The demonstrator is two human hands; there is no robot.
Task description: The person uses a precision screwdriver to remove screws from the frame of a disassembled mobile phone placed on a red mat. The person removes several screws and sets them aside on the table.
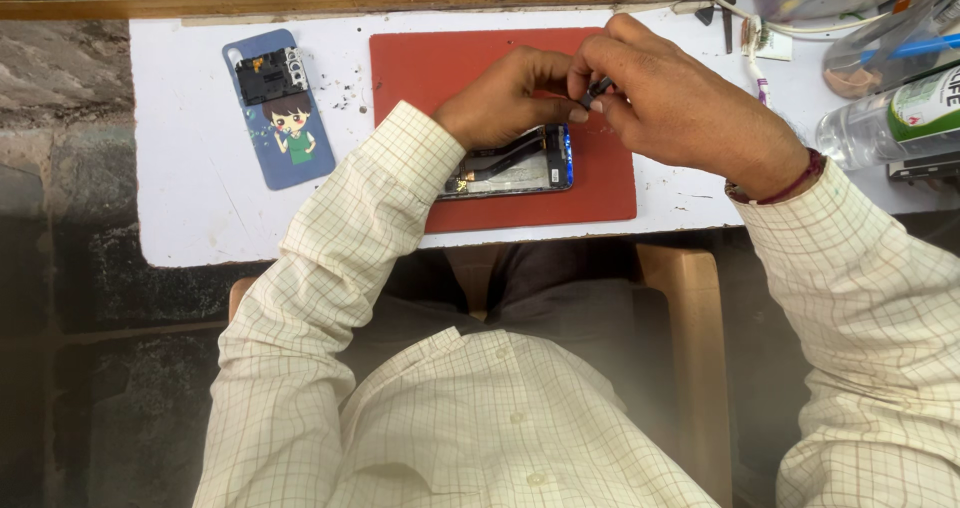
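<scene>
— What's nearest the person, on the counter (pixel 190 218)?

— The opened phone (pixel 515 168). It lies on the red mat (pixel 420 68), close to the front edge, its long axis running left to right, insides facing up. The left forearm crosses over its left end.

— And the hands?

— Both meet just above the phone's right end. The left hand (pixel 500 93) is curled, fingertips pinched together against a small dark part (pixel 597 89). The right hand (pixel 665 103) comes in from the other side, thumb and forefinger closed on that same part. So each hand has a pinch on it; neither is spread open.

— Which hand is closer to the phone?

— The left one; its heel hangs right over the phone's upper edge. The right sits slightly farther back and to the right, so the phone lies below and left of it.

— Anything beyond?

— Off to the left, well apart, a blue phone cover (pixel 285 133) with a cartoon figure. Far right, a clear plastic bottle (pixel 880 128) on its side, among cables.
</scene>
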